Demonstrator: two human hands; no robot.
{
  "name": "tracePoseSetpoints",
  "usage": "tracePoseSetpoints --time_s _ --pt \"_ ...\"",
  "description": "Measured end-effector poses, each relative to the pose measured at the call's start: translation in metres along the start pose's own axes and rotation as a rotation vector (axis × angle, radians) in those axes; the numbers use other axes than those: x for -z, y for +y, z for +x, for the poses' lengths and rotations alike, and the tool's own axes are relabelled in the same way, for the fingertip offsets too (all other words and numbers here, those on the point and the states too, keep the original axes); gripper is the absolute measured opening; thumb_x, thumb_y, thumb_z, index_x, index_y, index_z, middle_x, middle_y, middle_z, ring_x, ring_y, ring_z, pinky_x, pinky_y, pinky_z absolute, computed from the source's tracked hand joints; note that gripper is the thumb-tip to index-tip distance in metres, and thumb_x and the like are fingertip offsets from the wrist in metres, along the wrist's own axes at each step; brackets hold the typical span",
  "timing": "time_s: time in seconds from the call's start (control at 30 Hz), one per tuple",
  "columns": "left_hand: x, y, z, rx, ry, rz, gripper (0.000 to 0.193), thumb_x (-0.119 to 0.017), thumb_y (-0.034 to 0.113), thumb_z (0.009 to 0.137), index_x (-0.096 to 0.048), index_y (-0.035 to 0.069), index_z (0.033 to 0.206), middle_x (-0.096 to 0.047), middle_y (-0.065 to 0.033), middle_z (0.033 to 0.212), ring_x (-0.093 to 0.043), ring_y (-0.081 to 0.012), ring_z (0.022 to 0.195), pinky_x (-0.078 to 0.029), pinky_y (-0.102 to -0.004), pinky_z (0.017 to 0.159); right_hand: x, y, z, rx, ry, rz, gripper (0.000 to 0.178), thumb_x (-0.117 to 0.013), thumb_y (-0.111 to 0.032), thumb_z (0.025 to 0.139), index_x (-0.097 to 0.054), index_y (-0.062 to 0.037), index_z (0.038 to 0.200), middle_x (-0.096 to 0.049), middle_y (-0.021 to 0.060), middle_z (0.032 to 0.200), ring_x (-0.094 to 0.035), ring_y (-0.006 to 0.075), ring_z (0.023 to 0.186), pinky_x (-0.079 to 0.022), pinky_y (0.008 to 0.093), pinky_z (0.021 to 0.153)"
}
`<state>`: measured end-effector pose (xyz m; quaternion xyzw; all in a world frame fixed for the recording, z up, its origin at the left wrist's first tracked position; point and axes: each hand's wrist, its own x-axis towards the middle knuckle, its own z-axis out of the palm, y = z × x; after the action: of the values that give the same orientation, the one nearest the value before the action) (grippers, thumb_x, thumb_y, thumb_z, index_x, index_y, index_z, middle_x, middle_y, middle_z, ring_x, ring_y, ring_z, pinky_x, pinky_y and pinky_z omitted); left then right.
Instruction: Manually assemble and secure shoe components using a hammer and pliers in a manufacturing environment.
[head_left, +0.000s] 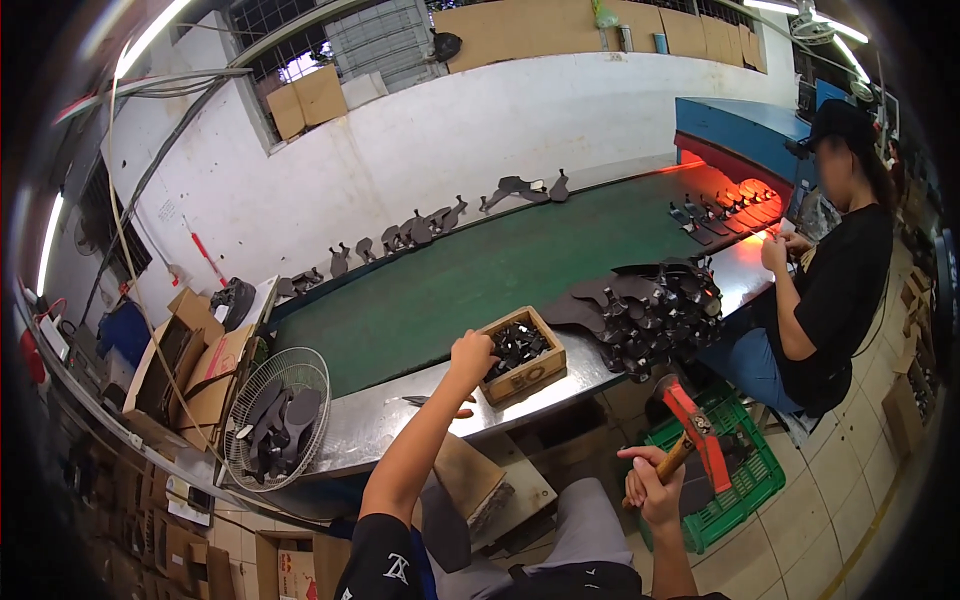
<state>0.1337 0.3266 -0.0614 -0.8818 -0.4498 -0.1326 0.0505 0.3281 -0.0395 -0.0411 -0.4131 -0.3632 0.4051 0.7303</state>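
The hammer (697,427) was clamped by its wooden handle (676,457) in the right grip (654,488), its red head (714,464) lying rightward, while the left grip (472,358), its closure indiscernible, was placed at the wooden box (530,375) of small black parts (518,344).

My feed's decently lit: cool light from fluorescent tubes (50,243) up L & R, plus daylight thru the window (300,67). Orange-red glow spills from the blue machine (738,125), far R. I get strong glare along the metal surface (350,425); underneath is dim. Black parts (520,343) in the wooden box (530,378) lose detail. Fisheye bends straight edges, rim goes blk; distant bg's a bit soft.
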Motion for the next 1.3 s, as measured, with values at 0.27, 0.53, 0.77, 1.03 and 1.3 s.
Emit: tracePoseSetpoints --time_s 0.27,0.53,0.77,1.03,1.3 --pt "-0.013 -0.014 0.006 0.227 0.053 -0.411 0.02 -0.076 0.02 0.077 -0.077 0.007 0.092 -0.072 -0.0168 0.086 -0.07 -0.0343 0.077 -0.055 -0.0433 0.074 -0.013 0.003 -0.004 -0.019 -0.043 -0.09 0.021 -0.05 -0.006 0.096 -0.065 0.0087 0.101 -0.041 -0.002 0.048 -0.035 0.005 0.036 -0.03 0.0219 0.036" --pt "0.044 0.003 -0.036 0.223 0.14 -0.984 0.022 -0.075 0.021 0.085 -0.076 0.002 0.098 -0.07 -0.0045 0.073 -0.061 -0.0091 0.062 -0.048 -0.0266 0.056 -0.029 -0.018 0.012 -0.04 -0.034 -0.152 0.019 -0.053 -0.005 0.096 -0.065 0.0044 0.107 -0.062 0.0075 0.067 -0.042 0.0051 0.038 -0.035 0.0203 0.037" --pt "0.151 0.092 -0.179 0.401 0.151 -1.741 0.018 -0.071 0.016 0.091 -0.071 -0.003 0.092 -0.064 -0.0038 0.072 -0.052 -0.0073 0.06 -0.037 -0.0207 0.052 -0.091 -0.031 0.042 0.086 -0.321 -0.151 0.022 -0.062 -0.017 0.097 -0.06 -0.0006 0.112 -0.071 0.0122 0.093 -0.045 0.003 0.042 -0.036 0.0187 0.038" --pt "0.179 0.119 -0.262 0.377 0.408 -1.612 0.012 -0.073 0.005 0.087 -0.072 -0.001 0.097 -0.068 -0.0053 0.087 -0.059 -0.0091 0.072 -0.045 -0.0212 0.061 -0.151 -0.037 0.017 -0.021 -0.486 -0.02 0.026 -0.07 -0.019 0.092 -0.067 0.0029 0.105 -0.066 0.0106 0.094 -0.051 0.0053 0.05 -0.036 0.0188 0.042" --pt "0.18 0.095 -0.287 0.247 0.535 -1.004 0.02 -0.078 0.001 0.077 -0.073 0.002 0.097 -0.068 -0.0093 0.089 -0.065 -0.0179 0.075 -0.051 -0.0266 0.066 -0.157 -0.02 0.011 -0.223 -0.569 -0.093 0.013 -0.069 -0.004 0.086 -0.067 0.0043 0.096 -0.066 0.0132 0.093 -0.05 0.0049 0.048 -0.035 0.0187 0.04"
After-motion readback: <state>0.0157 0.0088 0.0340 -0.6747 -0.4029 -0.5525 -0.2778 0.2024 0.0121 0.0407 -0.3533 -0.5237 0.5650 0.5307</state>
